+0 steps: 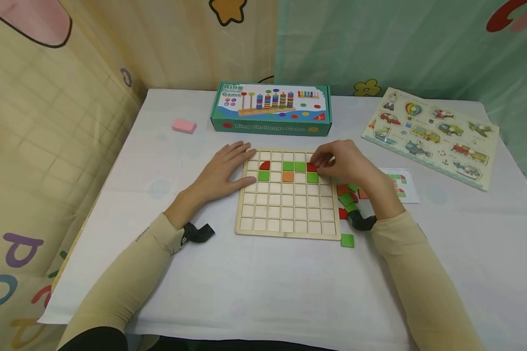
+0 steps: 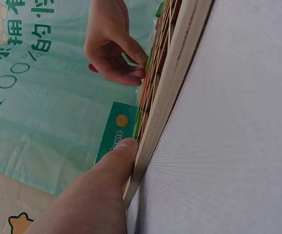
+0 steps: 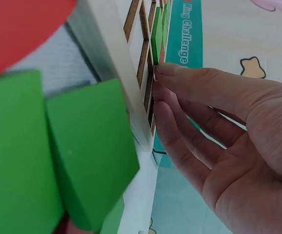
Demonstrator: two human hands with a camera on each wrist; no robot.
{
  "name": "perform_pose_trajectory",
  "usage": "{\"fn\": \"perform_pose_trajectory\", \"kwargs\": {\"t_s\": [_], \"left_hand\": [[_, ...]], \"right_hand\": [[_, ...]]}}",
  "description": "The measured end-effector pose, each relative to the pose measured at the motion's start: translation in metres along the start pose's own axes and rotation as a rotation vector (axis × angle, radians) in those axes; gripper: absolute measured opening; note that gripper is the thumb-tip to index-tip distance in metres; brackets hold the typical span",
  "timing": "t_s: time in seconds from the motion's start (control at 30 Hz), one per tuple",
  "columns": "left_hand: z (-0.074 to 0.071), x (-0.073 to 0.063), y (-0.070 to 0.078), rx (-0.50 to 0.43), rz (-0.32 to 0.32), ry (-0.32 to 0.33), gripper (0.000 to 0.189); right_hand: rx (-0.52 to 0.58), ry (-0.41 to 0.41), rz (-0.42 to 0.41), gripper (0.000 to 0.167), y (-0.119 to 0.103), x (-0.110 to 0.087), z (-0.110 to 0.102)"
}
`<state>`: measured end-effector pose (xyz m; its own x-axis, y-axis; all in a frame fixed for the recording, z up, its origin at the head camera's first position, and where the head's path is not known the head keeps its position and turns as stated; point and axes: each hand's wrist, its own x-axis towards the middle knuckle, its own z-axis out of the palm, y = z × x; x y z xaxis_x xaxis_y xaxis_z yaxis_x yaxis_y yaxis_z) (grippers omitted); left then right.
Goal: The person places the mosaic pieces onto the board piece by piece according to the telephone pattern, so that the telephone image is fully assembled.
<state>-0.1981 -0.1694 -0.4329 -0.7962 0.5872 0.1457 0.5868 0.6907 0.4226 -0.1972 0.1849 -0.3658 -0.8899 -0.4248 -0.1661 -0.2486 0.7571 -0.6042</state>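
A wooden grid board [image 1: 288, 237] lies on the table with green squares [image 1: 293, 166], an orange square [image 1: 288, 177] and red quarter-circle pieces in its upper cells. My left hand [image 1: 219, 170] rests on the board's left edge, fingers extended; its thumb [image 2: 123, 148] touches the rim in the left wrist view. At the upper right cells, my right hand [image 1: 344, 160] pinches a red quarter-circle piece [image 1: 312, 167] between thumb and fingertips. That piece sits by a cell above a green square [image 1: 312, 177]. In the right wrist view, the fingers [image 3: 172, 131] hide it.
Loose green, red and orange pieces [image 1: 346, 199] lie right of the board, partly beneath my right wrist. A pattern card [image 1: 408, 187] is beyond them. Behind stand a Ring Challenge Game box [image 1: 271, 127], a pink block [image 1: 184, 126] and a vehicle puzzle board [image 1: 430, 139].
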Motion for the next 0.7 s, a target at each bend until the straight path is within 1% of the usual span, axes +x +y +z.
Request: {"fn": "perform_pose_trajectory", "kwargs": {"t_s": [0.13, 0.23, 0.37, 0.5, 0.7], "left_hand": [[0.005, 0.002, 0.001, -0.001, -0.008, -0.008, 0.078], [0.005, 0.002, 0.002, 0.002, -0.013, -0.006, 0.078], [0.004, 0.001, 0.001, 0.006, -0.013, -0.006, 0.077], [0.003, 0.000, 0.001, 0.010, -0.015, -0.014, 0.077], [-0.002, -0.001, 0.001, 0.015, -0.013, 0.003, 0.076]], "right_hand": [[0.005, 0.009, 0.003, 0.019, 0.007, -0.009, -0.006], [0.020, 0.034, 0.000, 0.020, 0.019, -0.020, -0.010], [0.029, 0.051, 0.053, 0.023, 0.041, -0.041, -0.015], [0.065, 0.029, 0.093, 0.030, 0.057, -0.059, -0.020], [0.112, 0.002, 0.070, 0.034, 0.066, -0.071, -0.025]]}}
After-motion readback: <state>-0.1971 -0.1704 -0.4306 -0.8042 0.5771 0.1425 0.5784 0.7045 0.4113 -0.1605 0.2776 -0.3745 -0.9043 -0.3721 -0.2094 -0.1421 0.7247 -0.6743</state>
